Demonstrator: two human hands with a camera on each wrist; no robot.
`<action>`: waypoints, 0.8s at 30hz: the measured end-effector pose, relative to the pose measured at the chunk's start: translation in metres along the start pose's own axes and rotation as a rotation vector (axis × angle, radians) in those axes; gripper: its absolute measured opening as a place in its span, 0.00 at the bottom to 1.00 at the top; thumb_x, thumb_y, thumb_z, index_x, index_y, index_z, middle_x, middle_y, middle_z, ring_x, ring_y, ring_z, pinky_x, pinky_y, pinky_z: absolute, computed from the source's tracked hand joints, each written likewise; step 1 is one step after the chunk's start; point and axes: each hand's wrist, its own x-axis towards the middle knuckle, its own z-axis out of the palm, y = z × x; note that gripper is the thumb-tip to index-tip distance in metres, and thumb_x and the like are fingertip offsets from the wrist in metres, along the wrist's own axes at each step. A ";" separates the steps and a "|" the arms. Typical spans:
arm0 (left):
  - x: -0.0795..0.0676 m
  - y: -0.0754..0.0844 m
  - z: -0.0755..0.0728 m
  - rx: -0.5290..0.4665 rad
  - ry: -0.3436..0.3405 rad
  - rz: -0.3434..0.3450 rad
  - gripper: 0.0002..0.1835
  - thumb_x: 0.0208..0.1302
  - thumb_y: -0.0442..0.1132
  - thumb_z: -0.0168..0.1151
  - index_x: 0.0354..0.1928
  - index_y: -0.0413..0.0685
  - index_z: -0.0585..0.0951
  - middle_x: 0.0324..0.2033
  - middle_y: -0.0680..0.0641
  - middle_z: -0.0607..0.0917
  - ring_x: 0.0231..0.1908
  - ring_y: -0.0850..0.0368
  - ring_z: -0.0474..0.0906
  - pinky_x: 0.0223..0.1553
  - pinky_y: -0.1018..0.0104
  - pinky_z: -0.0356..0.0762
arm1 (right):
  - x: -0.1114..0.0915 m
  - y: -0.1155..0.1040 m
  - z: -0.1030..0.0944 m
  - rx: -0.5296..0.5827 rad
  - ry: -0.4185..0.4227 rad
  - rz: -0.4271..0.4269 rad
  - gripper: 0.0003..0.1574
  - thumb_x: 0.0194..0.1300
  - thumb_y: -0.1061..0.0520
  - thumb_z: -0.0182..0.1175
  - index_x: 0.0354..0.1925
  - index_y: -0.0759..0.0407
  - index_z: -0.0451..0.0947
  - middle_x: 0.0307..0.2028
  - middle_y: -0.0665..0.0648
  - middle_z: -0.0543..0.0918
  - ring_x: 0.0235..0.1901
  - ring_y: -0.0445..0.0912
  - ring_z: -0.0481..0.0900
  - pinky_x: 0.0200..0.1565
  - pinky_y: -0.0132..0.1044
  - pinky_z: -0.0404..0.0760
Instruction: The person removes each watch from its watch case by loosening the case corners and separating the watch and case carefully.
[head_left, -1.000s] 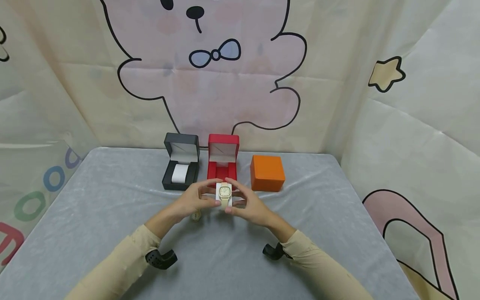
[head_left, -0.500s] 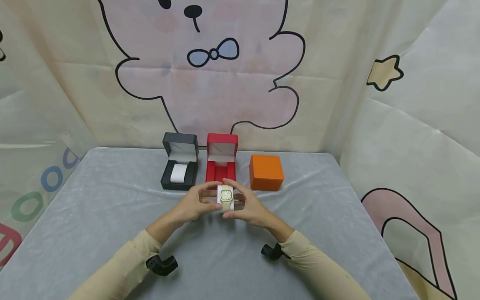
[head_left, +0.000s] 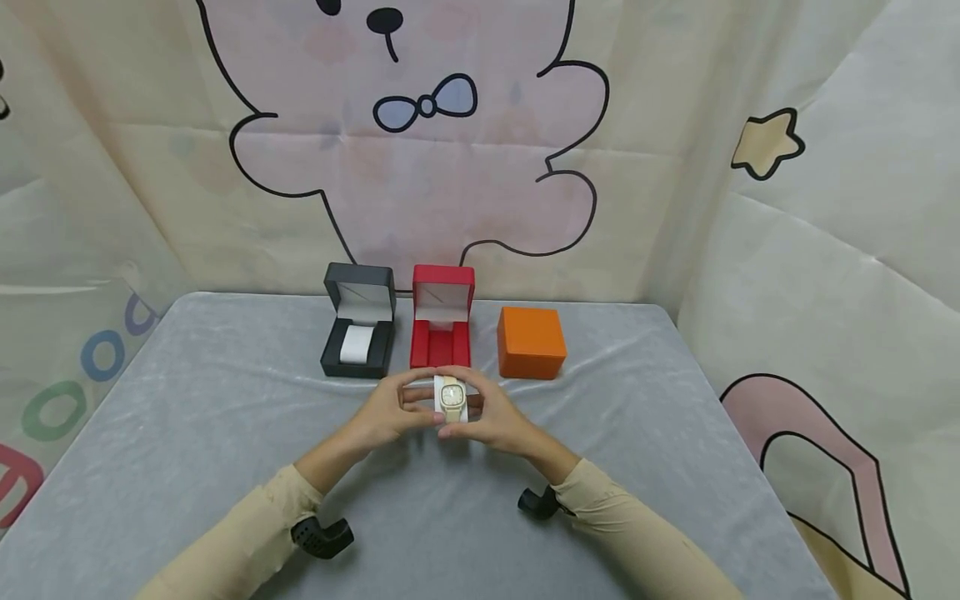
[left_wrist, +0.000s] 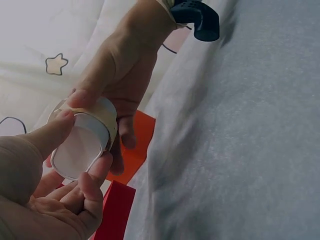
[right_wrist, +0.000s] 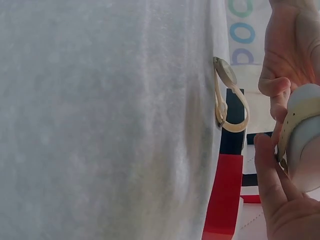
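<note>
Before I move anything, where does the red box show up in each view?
Head: the red box stands open near the middle, between the black box and the orange box.
Left wrist: red box at the bottom edge, left of centre, partly visible.
Right wrist: red box at the bottom edge, right of centre.
Shared landmark: the held cushion with the cream watch, central in head, left in left wrist, right edge in right wrist.

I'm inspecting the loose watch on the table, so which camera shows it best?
Right wrist: the loose watch is unobstructed, looped strap clear. In the head view it can't be seen, the left hand probably blocking it; the left wrist view lacks it.
</note>
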 end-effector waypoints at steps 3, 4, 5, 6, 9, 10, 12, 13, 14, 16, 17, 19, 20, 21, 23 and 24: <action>-0.001 -0.001 0.001 -0.010 -0.002 0.013 0.40 0.59 0.33 0.74 0.72 0.36 0.66 0.62 0.28 0.79 0.51 0.44 0.87 0.51 0.59 0.85 | 0.000 -0.001 0.001 0.000 0.006 0.014 0.48 0.56 0.61 0.76 0.71 0.49 0.67 0.68 0.58 0.71 0.40 0.48 0.84 0.43 0.36 0.87; -0.001 -0.001 0.001 -0.014 -0.003 0.017 0.40 0.59 0.32 0.74 0.72 0.36 0.66 0.62 0.28 0.79 0.50 0.44 0.87 0.51 0.59 0.85 | 0.000 -0.001 0.002 0.004 0.007 0.020 0.47 0.56 0.61 0.76 0.70 0.49 0.68 0.67 0.58 0.71 0.39 0.48 0.84 0.42 0.36 0.87; -0.001 -0.001 0.001 -0.012 -0.005 0.021 0.40 0.59 0.32 0.73 0.72 0.36 0.67 0.62 0.27 0.78 0.50 0.44 0.87 0.51 0.59 0.85 | 0.000 -0.002 0.002 0.009 0.007 0.026 0.46 0.57 0.61 0.75 0.70 0.49 0.68 0.67 0.58 0.71 0.38 0.48 0.84 0.42 0.36 0.87; -0.001 0.000 0.001 -0.013 -0.006 0.020 0.39 0.59 0.31 0.73 0.72 0.36 0.67 0.62 0.28 0.78 0.50 0.45 0.87 0.51 0.59 0.85 | 0.000 -0.003 0.002 0.014 0.006 0.032 0.45 0.57 0.62 0.75 0.70 0.50 0.68 0.66 0.58 0.72 0.37 0.47 0.84 0.41 0.36 0.87; -0.001 0.001 0.000 -0.003 -0.011 0.019 0.39 0.59 0.31 0.73 0.71 0.37 0.67 0.62 0.28 0.78 0.50 0.44 0.87 0.50 0.59 0.85 | 0.001 -0.004 0.001 0.016 -0.002 0.036 0.44 0.58 0.63 0.74 0.69 0.52 0.68 0.64 0.59 0.72 0.36 0.47 0.83 0.39 0.35 0.87; -0.001 0.002 0.000 -0.004 -0.012 0.015 0.39 0.58 0.30 0.73 0.71 0.38 0.67 0.62 0.29 0.78 0.50 0.44 0.87 0.50 0.59 0.85 | 0.001 -0.004 0.001 0.015 -0.005 0.036 0.43 0.58 0.63 0.73 0.69 0.52 0.68 0.64 0.59 0.73 0.35 0.46 0.83 0.39 0.35 0.87; -0.001 0.002 -0.001 -0.008 -0.019 0.017 0.39 0.59 0.30 0.73 0.72 0.37 0.67 0.62 0.28 0.78 0.50 0.44 0.87 0.50 0.59 0.85 | 0.002 -0.005 0.000 0.008 -0.008 0.036 0.43 0.59 0.63 0.73 0.69 0.53 0.68 0.63 0.60 0.73 0.35 0.46 0.83 0.38 0.35 0.87; -0.001 0.003 -0.001 -0.008 -0.022 0.017 0.39 0.59 0.30 0.73 0.72 0.37 0.67 0.62 0.28 0.78 0.51 0.44 0.87 0.50 0.59 0.85 | 0.002 -0.005 0.000 0.005 -0.008 0.040 0.43 0.58 0.64 0.73 0.69 0.54 0.68 0.62 0.60 0.74 0.36 0.46 0.83 0.38 0.35 0.87; -0.001 0.003 -0.002 -0.014 -0.024 0.010 0.39 0.59 0.30 0.73 0.72 0.38 0.67 0.62 0.29 0.78 0.51 0.44 0.87 0.51 0.59 0.85 | 0.003 -0.006 0.000 0.005 -0.009 0.045 0.43 0.58 0.64 0.73 0.69 0.54 0.68 0.62 0.60 0.74 0.36 0.45 0.83 0.38 0.34 0.87; -0.001 0.002 -0.002 -0.021 -0.033 0.009 0.40 0.59 0.30 0.72 0.72 0.38 0.66 0.62 0.28 0.78 0.52 0.43 0.86 0.51 0.60 0.85 | 0.003 -0.006 -0.001 -0.003 -0.012 0.050 0.43 0.58 0.64 0.73 0.69 0.54 0.68 0.62 0.61 0.74 0.35 0.45 0.83 0.38 0.34 0.87; -0.001 0.002 -0.003 -0.021 -0.038 0.008 0.40 0.59 0.30 0.72 0.72 0.38 0.66 0.62 0.28 0.78 0.52 0.43 0.86 0.52 0.60 0.84 | 0.003 -0.006 -0.001 -0.009 -0.015 0.052 0.43 0.58 0.65 0.73 0.69 0.55 0.68 0.61 0.61 0.74 0.34 0.46 0.83 0.38 0.34 0.86; -0.002 0.002 -0.003 -0.025 -0.044 0.000 0.40 0.59 0.31 0.72 0.73 0.38 0.66 0.62 0.28 0.78 0.53 0.42 0.85 0.52 0.60 0.84 | 0.003 -0.006 -0.001 -0.020 -0.022 0.051 0.43 0.57 0.65 0.73 0.69 0.55 0.68 0.62 0.61 0.74 0.34 0.46 0.83 0.38 0.35 0.86; -0.002 0.001 -0.004 -0.025 -0.049 0.002 0.40 0.60 0.31 0.72 0.73 0.38 0.66 0.62 0.28 0.78 0.53 0.42 0.86 0.53 0.60 0.84 | 0.003 -0.005 -0.001 -0.029 -0.025 0.050 0.43 0.57 0.65 0.73 0.69 0.55 0.68 0.63 0.61 0.74 0.34 0.46 0.83 0.39 0.35 0.86; -0.003 0.001 -0.004 -0.024 -0.051 0.003 0.40 0.60 0.32 0.72 0.73 0.38 0.66 0.63 0.28 0.78 0.54 0.42 0.85 0.53 0.60 0.84 | 0.003 -0.005 -0.001 -0.038 -0.028 0.049 0.44 0.57 0.65 0.73 0.69 0.54 0.68 0.63 0.60 0.74 0.34 0.45 0.83 0.39 0.35 0.87; -0.003 0.000 -0.005 -0.026 -0.057 0.005 0.40 0.60 0.32 0.72 0.73 0.39 0.66 0.63 0.29 0.78 0.54 0.41 0.85 0.53 0.60 0.83 | 0.003 -0.006 -0.001 -0.046 -0.035 0.047 0.44 0.58 0.64 0.73 0.69 0.52 0.68 0.63 0.58 0.73 0.36 0.46 0.83 0.40 0.36 0.87; -0.004 0.000 -0.006 -0.028 -0.061 0.008 0.40 0.60 0.32 0.72 0.73 0.39 0.66 0.63 0.29 0.78 0.55 0.41 0.84 0.53 0.61 0.83 | 0.003 -0.005 -0.001 -0.046 -0.040 0.048 0.44 0.58 0.64 0.73 0.69 0.52 0.68 0.63 0.57 0.74 0.37 0.46 0.83 0.41 0.37 0.87</action>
